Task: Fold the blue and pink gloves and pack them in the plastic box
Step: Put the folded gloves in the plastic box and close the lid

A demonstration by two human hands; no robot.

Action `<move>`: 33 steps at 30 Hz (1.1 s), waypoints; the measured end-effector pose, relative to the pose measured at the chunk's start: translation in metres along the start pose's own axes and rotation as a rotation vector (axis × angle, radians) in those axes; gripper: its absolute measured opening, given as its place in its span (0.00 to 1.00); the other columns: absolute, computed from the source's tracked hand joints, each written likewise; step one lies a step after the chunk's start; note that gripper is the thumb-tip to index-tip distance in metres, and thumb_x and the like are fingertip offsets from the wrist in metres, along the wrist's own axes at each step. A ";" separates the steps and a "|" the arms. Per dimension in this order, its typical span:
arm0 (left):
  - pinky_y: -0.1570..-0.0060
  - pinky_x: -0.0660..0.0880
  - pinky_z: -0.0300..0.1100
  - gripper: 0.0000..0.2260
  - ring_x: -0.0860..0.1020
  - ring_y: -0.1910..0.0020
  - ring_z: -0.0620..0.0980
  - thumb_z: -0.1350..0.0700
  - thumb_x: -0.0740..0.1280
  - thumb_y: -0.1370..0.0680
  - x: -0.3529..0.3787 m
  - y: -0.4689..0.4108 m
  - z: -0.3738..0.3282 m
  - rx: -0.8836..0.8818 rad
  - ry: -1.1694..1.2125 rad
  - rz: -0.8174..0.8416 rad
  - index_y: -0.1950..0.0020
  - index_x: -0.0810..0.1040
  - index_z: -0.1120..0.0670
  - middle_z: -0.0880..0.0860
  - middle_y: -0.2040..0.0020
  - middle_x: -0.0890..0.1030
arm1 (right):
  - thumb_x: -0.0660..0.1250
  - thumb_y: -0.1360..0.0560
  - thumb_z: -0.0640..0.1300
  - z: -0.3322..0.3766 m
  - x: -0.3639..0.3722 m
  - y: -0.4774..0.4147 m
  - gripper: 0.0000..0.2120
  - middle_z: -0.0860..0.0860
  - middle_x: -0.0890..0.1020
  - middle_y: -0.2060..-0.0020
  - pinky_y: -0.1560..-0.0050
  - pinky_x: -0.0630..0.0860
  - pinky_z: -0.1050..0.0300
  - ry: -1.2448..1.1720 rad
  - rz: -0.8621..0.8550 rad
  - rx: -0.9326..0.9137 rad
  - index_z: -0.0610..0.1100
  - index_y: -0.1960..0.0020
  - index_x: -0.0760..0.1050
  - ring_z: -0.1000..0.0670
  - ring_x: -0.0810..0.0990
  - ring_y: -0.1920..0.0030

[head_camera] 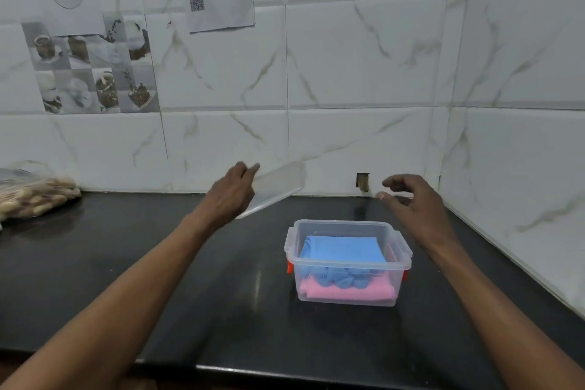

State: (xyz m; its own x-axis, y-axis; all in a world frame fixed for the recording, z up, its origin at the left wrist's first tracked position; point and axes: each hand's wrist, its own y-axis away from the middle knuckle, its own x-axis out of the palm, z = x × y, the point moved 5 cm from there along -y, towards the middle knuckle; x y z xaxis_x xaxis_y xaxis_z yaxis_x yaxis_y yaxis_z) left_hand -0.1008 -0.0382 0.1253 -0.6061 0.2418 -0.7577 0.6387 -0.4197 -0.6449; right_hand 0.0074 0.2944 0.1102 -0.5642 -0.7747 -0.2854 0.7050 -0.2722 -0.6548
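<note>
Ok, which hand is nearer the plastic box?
Right. The right hand hovers empty just behind and right of the plastic box; the left hand is farther off, behind and left, gripping the clear lid.

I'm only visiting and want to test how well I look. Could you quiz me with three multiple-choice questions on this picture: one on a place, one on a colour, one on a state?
1. Where does the folded blue glove lie?
A. draped over the rim of the box
B. in the clear plastic box, on top of the folded pink glove
C. underneath the pink glove

2. What colour are the box's small side latches?
A. orange-red
B. green
C. yellow

3. In what state is the box?
A. closed with its lid
B. tipped on its side
C. upright and open

Answers:
1. B: blue shows at the top, with pink below it through the front wall.
2. A: an orange-red tab sticks out at each end.
3. C: the left hand holds the clear plastic lid up, away from the box.
</note>
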 end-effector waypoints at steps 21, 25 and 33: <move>0.56 0.83 0.50 0.23 0.85 0.54 0.52 0.50 0.73 0.25 -0.024 -0.006 -0.066 -0.475 1.239 -0.074 0.34 0.74 0.57 0.57 0.47 0.83 | 0.62 0.19 0.42 0.016 -0.005 -0.019 0.04 0.47 0.82 0.61 0.52 0.81 0.40 -0.259 -0.005 0.138 0.49 0.48 0.75 0.45 0.84 0.61; 0.65 0.81 0.45 0.13 0.83 0.66 0.52 0.57 0.73 0.25 -0.015 0.009 -0.067 -0.554 1.284 -0.062 0.46 0.81 0.64 0.60 0.57 0.84 | 0.66 0.22 0.46 0.008 -0.006 -0.012 0.16 0.46 0.82 0.52 0.52 0.79 0.49 -0.077 0.018 0.236 0.41 0.37 0.74 0.43 0.82 0.53; 0.70 0.81 0.43 0.10 0.80 0.77 0.55 0.56 0.67 0.27 -0.010 0.025 -0.091 -0.597 0.578 0.242 0.64 0.77 0.62 0.56 0.75 0.79 | 0.63 0.23 0.43 -0.006 0.003 0.011 0.13 0.43 0.78 0.68 0.71 0.65 0.58 0.464 0.206 0.344 0.35 0.63 0.74 0.44 0.78 0.65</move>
State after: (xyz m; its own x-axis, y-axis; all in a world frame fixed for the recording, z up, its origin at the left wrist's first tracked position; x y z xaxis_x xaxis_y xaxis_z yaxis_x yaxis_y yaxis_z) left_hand -0.0356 0.0284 0.1082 -0.1888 0.6803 -0.7082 0.9593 -0.0263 -0.2810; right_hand 0.0113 0.2929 0.0977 -0.4751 -0.5227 -0.7079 0.8742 -0.3719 -0.3121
